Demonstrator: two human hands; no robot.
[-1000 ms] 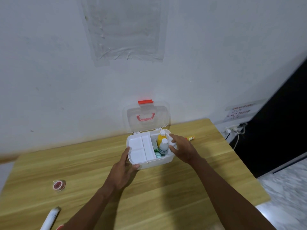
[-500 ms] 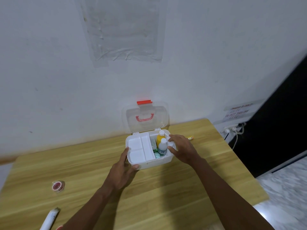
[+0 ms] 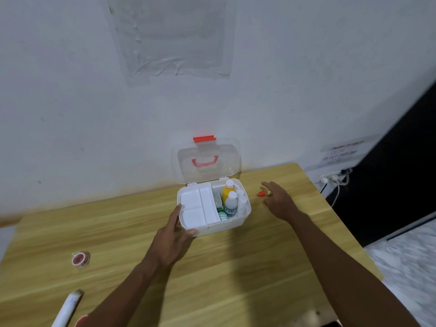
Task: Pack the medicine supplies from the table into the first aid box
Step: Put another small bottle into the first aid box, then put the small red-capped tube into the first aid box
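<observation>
First aid box [image 3: 219, 228] holds yellow bottle [image 3: 227, 192], white bottle [image 3: 231, 205], perhaps green packets [image 3: 218, 202].

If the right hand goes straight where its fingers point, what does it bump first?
Probably the small red-tipped tube on the table, just beside the right hand; depth is hard to judge.
</observation>
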